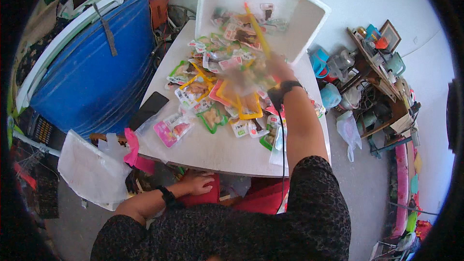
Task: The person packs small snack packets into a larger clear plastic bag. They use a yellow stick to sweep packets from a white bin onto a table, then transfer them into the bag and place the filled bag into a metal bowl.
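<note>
My right hand [279, 69] reaches across the table over a heap of packaged snack pouches and is blurred. It holds a yellow stick-like tool [259, 32] that points up toward a white foam box [304, 25] lying on its side, its opening facing me. Pouches spill from the box onto the white table [217, 152]. Nearer me are a yellow-edged pouch [250, 105], a green-edged pouch [213, 117] and a pink pouch [174, 129]. My left hand [199, 183] rests on my red-clothed leg below the table edge, fingers somewhat apart, with nothing visible in it.
A large blue tub [98, 61] stands left of the table. A black flat object [149, 110] lies at the table's left edge, near clear plastic. A white plastic-covered object [90, 170] is at lower left. A cluttered wooden shelf [377, 76] and hanging bags stand at right.
</note>
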Motion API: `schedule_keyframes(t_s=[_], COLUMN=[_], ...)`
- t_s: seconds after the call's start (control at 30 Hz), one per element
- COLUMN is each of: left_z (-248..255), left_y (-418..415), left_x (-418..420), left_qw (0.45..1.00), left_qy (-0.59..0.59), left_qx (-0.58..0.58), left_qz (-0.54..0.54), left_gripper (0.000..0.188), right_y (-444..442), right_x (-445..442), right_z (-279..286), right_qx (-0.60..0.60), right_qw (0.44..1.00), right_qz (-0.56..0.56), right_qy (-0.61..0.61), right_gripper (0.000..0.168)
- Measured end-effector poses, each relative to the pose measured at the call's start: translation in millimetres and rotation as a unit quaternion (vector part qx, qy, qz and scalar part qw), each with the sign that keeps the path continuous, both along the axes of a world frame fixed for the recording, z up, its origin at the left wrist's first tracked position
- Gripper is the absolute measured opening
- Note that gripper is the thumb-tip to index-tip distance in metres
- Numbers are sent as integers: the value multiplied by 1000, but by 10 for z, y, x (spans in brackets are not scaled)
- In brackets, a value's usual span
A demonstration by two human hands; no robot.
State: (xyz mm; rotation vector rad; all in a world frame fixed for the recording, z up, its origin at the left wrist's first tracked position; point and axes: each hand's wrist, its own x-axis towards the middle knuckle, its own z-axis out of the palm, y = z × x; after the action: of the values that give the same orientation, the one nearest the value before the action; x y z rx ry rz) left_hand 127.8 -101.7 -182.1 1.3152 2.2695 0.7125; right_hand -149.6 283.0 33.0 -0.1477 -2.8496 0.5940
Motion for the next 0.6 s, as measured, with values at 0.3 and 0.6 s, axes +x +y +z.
schedule_keyframes(t_s=[0.3,0.6], left_z=[-145,-3], left_y=[-1,46], left_x=[-6,-13], left_qw=[998,1000], left_qy=[-49,5], left_qx=[26,-14], left_qz=[25,18], left_gripper=[43,43], right_y=[544,322], right_x=[609,2353], right_z=[-216,656], right_qx=[81,-112], right_qw=[994,980], right_qz=[8,-103], right_qy=[-69,-127], right_gripper=[31,46])
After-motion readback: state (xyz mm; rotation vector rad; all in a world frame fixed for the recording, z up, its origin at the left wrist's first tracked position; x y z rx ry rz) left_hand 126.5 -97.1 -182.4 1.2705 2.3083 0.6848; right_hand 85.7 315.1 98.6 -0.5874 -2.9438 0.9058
